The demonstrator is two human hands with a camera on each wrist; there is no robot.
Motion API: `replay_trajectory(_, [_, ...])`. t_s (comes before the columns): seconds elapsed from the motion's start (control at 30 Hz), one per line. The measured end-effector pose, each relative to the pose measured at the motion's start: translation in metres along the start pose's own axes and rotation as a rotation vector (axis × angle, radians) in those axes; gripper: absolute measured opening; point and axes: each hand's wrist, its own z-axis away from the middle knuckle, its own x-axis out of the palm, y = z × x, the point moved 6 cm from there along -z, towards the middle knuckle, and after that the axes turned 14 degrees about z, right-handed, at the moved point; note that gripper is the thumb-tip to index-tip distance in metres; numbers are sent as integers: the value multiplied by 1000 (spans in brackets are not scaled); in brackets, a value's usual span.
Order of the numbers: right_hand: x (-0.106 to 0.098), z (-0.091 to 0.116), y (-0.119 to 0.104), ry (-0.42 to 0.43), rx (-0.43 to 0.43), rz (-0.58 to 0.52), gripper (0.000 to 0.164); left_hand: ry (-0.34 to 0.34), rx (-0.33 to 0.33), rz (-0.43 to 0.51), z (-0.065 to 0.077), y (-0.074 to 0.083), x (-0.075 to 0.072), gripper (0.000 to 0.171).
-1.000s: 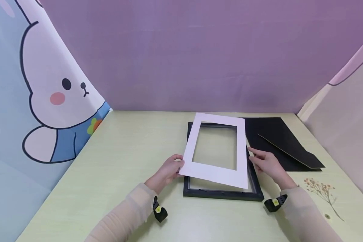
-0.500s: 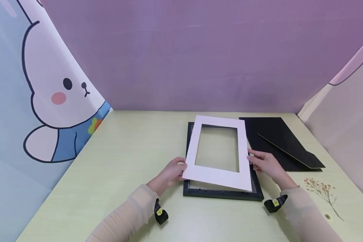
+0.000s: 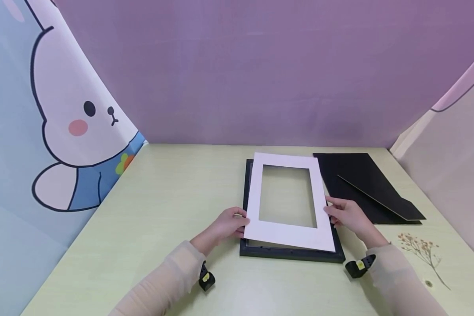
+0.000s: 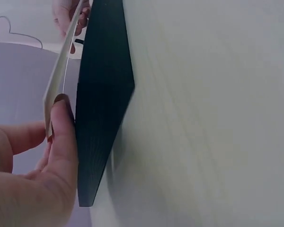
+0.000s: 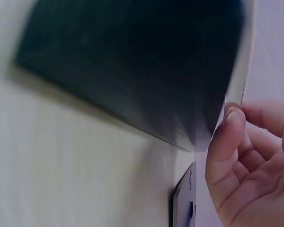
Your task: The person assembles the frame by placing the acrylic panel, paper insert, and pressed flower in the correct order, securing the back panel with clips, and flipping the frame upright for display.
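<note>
A white picture mat point(image 3: 288, 231) with a rectangular window is held slightly tilted just over a black picture frame point(image 3: 292, 253) lying on the table. My left hand point(image 3: 225, 226) pinches the mat's left edge near its lower corner; in the left wrist view the thumb and fingers point(image 4: 64, 142) grip the thin board beside the frame's dark side. On the opposite edge, my right hand point(image 3: 349, 215) pinches the mat between thumb and fingers, also seen by the right wrist camera, where the frame point(image 5: 132, 61) looms dark and blurred.
Black backing boards point(image 3: 349, 175), one overlapping another at an angle, lie right of the frame. A dried flower sprig point(image 3: 422, 252) and a small round thing point(image 3: 429, 283) lie at the table's right. A purple backdrop point(image 3: 260, 79) rises behind the table.
The mat has come down and slid a little right and towards me, now covering more of the frame's opening. My left hand moved slightly right with it; the right hand barely shifted.
</note>
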Motion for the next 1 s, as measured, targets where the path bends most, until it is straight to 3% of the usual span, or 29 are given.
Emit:
replay_trajectory(0.27, [1, 0, -2, 4, -14, 13, 50, 1, 68, -105, 3, 4, -1, 20])
replay_trajectory(0.57, [2, -2, -2, 1, -10, 37, 48, -16, 116, -165, 4, 3, 0, 54])
replay_trajectory(1.0, [3, -4, -1, 10, 9, 66, 46, -25, 155, -255, 6, 4, 1, 53])
